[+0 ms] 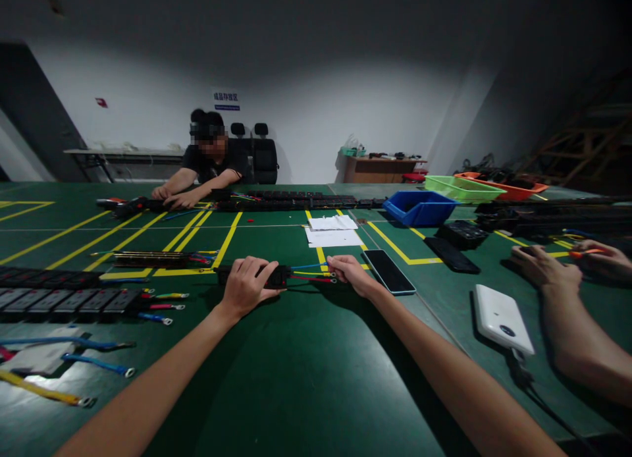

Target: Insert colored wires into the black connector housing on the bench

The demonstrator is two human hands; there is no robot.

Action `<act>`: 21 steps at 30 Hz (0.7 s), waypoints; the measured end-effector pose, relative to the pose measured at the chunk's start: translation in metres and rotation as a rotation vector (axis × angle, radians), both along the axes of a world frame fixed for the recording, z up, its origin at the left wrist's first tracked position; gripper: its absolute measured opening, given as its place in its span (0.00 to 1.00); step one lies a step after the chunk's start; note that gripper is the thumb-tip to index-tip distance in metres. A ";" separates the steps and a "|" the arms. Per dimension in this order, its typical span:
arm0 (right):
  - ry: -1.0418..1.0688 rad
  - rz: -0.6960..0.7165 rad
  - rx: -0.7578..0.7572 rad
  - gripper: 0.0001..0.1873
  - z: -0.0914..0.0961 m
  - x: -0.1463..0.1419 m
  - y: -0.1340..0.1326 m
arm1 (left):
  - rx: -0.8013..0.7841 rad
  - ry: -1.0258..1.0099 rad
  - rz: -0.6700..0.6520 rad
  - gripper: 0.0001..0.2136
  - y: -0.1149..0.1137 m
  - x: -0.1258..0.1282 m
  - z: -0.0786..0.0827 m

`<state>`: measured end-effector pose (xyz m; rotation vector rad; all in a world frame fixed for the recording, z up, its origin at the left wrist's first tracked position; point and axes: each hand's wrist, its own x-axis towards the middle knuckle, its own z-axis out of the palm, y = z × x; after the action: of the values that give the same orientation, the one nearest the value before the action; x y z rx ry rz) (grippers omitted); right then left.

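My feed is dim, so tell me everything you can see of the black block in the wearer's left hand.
The black block looks like plastic, long and narrow, held crosswise over the green table; whether it touches the table is unclear. The left hand grips it from above, hiding its middle. Blue, yellow and red wires extend from its right end; the right hand pinches the blue wire near its tip.
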<state>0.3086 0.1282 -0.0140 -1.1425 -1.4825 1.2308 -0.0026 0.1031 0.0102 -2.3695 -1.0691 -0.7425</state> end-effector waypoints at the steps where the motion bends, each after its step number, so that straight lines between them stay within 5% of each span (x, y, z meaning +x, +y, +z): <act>1: 0.003 -0.007 0.005 0.29 0.000 -0.001 0.000 | -0.008 -0.004 0.005 0.23 0.000 0.000 0.000; 11: -0.009 0.029 0.006 0.30 0.005 -0.002 -0.004 | -0.036 -0.133 0.140 0.24 0.003 -0.001 0.001; 21: -0.006 -0.018 -0.014 0.18 0.000 -0.003 -0.001 | -0.052 -0.058 0.074 0.26 0.003 0.000 0.001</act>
<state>0.3057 0.1272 -0.0139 -1.1674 -1.4668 1.2281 -0.0028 0.1058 0.0111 -2.3507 -1.2071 -0.7703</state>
